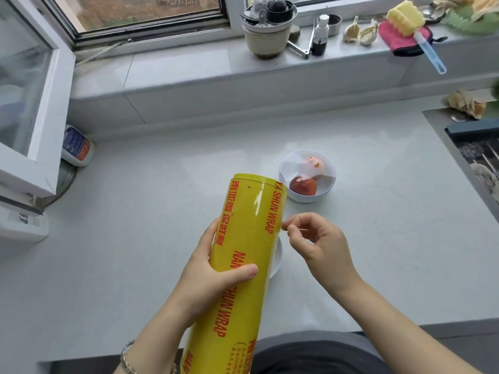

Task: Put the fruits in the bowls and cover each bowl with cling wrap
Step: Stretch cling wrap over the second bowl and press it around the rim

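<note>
While in one bowl [308, 198], two fruits [303, 187]

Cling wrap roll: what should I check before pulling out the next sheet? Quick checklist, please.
1. Left hand grips the cling wrap roll: ok.
2. Right hand pinches the film edge beside the roll: ok.
3. Far bowl holds two fruits and is covered: ok.
4. Near bowl has fruit inside: cannot tell, the roll hides it.
</note>
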`<state>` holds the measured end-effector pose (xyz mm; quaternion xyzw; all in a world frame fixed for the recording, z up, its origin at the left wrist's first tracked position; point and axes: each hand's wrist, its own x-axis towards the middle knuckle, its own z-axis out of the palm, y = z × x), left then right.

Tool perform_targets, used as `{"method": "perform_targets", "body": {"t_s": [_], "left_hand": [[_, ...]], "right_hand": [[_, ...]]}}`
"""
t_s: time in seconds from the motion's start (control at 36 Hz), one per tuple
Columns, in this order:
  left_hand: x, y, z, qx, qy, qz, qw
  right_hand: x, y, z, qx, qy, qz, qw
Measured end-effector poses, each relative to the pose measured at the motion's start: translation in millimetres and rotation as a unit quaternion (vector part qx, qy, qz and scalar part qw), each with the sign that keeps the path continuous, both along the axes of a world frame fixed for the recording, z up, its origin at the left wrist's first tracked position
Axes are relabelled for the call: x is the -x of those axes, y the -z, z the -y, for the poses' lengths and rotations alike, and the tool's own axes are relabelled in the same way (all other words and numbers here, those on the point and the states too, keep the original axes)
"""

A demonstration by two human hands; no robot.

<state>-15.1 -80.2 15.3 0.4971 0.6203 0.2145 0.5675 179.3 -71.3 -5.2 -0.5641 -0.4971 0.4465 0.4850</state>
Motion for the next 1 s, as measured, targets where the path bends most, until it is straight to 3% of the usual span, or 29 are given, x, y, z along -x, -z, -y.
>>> {"method": "perform_targets", "body": {"t_s": [0.28, 0.47, 0.69, 0.92, 1.0], "left_hand": [[2.7, 1.3, 3.4, 0.010, 0.018, -0.004, 1.000], [5.8, 1.1, 5.8, 0.007, 0.031, -0.019, 0.999], [6.7, -0.8, 6.2, -0.024, 0.005, -0.027, 0.999], [8.8, -0.7, 0.2, -0.050, -0.026, -0.041, 0.998], [10.3, -1.1, 0.1, -0.056, -0.047, -0.040, 0.997]], "right_hand": [[-1.7, -5.9, -6.7, 0.068, -0.015, -0.072, 0.995], [-1.7, -0.9, -1.6, 0.042, -0.077, 0.002, 0.996], [1.6, 1.0, -0.9, -0.064, -0.091, 0.079, 0.991], [8.7, -6.5, -5.0, 0.009, -0.034, -0.103, 0.994], [7.1, -10.3, -8.5, 0.037, 0.008, -0.131, 0.991]]}}
